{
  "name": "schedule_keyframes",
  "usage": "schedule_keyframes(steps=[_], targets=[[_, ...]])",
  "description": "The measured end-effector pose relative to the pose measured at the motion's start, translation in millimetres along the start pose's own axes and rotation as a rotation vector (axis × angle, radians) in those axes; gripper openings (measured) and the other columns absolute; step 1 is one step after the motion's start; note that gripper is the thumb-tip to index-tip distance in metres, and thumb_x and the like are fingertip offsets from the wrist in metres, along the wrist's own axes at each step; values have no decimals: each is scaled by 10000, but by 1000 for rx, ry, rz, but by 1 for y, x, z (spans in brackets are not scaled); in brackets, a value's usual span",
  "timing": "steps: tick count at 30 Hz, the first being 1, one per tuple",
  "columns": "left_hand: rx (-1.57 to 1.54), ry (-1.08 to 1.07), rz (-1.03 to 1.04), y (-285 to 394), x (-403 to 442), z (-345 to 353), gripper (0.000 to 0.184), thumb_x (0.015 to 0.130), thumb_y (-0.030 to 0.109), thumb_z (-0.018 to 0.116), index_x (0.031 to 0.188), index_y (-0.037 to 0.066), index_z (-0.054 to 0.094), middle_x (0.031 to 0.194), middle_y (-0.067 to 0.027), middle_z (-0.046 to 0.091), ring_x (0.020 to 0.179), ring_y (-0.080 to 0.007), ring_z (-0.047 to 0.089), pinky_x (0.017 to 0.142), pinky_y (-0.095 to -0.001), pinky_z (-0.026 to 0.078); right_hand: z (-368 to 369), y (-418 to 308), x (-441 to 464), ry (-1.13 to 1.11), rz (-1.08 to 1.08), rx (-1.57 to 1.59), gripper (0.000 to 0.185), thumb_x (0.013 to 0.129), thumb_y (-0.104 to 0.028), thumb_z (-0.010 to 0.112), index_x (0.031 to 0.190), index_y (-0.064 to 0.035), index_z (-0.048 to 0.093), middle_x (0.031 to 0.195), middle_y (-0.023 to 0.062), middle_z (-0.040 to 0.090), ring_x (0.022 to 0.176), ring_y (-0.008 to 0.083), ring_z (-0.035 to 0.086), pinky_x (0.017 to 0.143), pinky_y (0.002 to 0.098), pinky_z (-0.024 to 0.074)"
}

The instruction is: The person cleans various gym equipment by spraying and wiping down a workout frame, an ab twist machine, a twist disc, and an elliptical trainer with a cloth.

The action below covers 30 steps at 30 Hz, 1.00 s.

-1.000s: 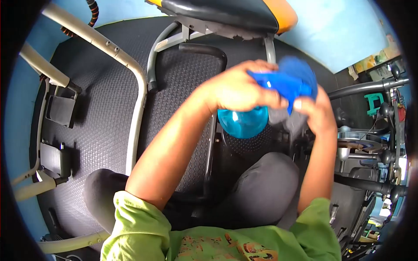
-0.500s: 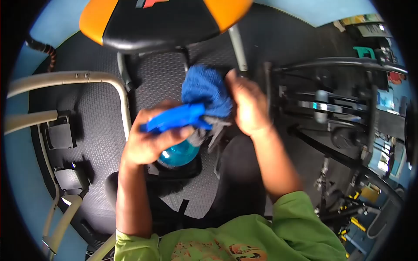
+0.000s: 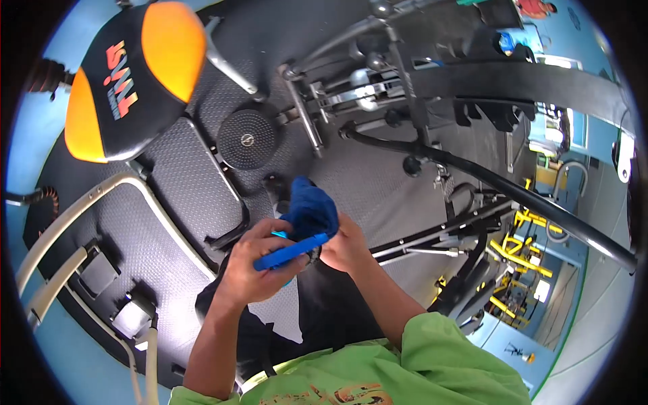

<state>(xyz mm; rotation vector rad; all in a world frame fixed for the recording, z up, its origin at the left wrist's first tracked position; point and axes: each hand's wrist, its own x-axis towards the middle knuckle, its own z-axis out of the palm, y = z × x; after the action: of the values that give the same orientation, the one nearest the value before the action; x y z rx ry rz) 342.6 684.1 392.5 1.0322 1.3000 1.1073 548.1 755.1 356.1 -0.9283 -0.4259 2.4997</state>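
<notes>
One left hand [image 3: 247, 270] clasps the spray bottle [image 3: 287, 254]; right hand [image 3: 345, 248], grip unclear, meets cloth [image 3: 310, 202] at one o'clock; loose folds could snag.

Two hands [image 3: 251, 268] [image 3: 347, 246], one spray bottle [image 3: 289, 253], one blue cloth [image 3: 311, 205]

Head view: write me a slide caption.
Left hand holds a blue spray bottle, right hand at a blue cloth, above textured flooring.

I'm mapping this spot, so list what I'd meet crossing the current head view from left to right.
Orange-and-black pad → left hand → blue cloth → right hand → yellow frames.
</notes>
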Motion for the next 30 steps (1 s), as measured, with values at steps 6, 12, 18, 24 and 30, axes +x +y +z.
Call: schedule_keyframes(steps=[6, 12, 18, 24, 30], targets=[[96, -485, 107, 29, 29, 62, 195, 756, 290, 760, 825, 108, 744, 1491, -221, 387, 926, -367, 654, 861, -406, 480, -28, -43, -93, 548, -424, 39, 444, 897, -277, 520, 1280, -54, 538, 1263, 145, 600, 1191, 304, 565, 1053, 472, 430], [31, -377, 215, 53, 56, 94, 167, 731, 171, 786, 770, 36, 697, 1380, -241, 510, 859, -337, 663, 762, -382, 489, -47, -131, -88, 801, -1215, -742, 414, 883, -110, 613, 1276, -26, 515, 1245, 153, 580, 1188, 265, 544, 1063, 451, 412], [135, -302, 127, 65, 70, 86, 162, 711, 161, 795, 757, 52, 686, 1295, -222, 586, 976, -329, 657, 821, -378, 482, -121, -157, 4, 1431, -1032, -1372, 772, 831, -156, 753, 1424, 26, 293, 1339, 191, 458, 1310, 292, 427, 1109, 459, 324], [146, -273, 135, 99, 58, 76, 165, 706, 170, 799, 756, 64, 683, 1332, -183, 574, 1058, -321, 631, 888, -393, 458, 48, -211, -77, 1072, -1652, -1339, 398, 871, -24, 683, 1217, 32, 494, 1227, 158, 578, 1132, 226, 568, 993, 360, 443], [163, -340, 249, 166, 52, 58, 162, 706, 166, 797, 774, 62, 693, 1303, -163, 592, 1120, -314, 603, 926, -421, 442, 58, -202, -69, 1385, -1524, -1086, 423, 859, -148, 727, 1184, 27, 520, 1157, 143, 588, 1098, 236, 569, 1037, 392, 383]])
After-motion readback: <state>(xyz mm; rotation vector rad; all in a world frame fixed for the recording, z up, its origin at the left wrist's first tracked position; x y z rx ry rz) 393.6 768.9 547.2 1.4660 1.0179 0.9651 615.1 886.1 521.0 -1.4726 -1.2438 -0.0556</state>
